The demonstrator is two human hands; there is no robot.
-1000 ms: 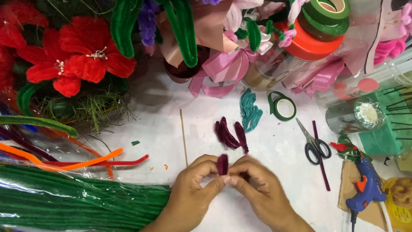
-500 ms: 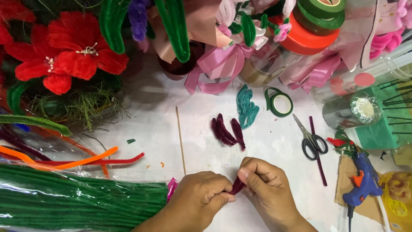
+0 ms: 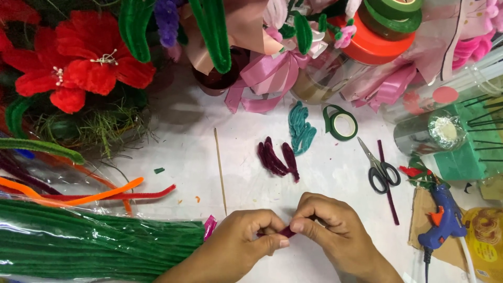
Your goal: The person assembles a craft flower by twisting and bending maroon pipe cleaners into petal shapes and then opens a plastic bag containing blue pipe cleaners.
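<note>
At the bottom centre of the frame, the left hand (image 3: 250,237) and right hand (image 3: 331,226) meet, both with fingers curled, pinching a small dark red pipe-cleaner piece (image 3: 286,231) between thumbs and fingertips. Similar maroon folded pieces (image 3: 276,159) lie just above on the white table (image 3: 251,157), with scissors (image 3: 378,166) to the right.

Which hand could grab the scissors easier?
Probably the right hand. The scissors lie on its side of the table, just up and outward. The left hand would have to cross over. Both pinch a maroon pipe cleaner piece.
</note>
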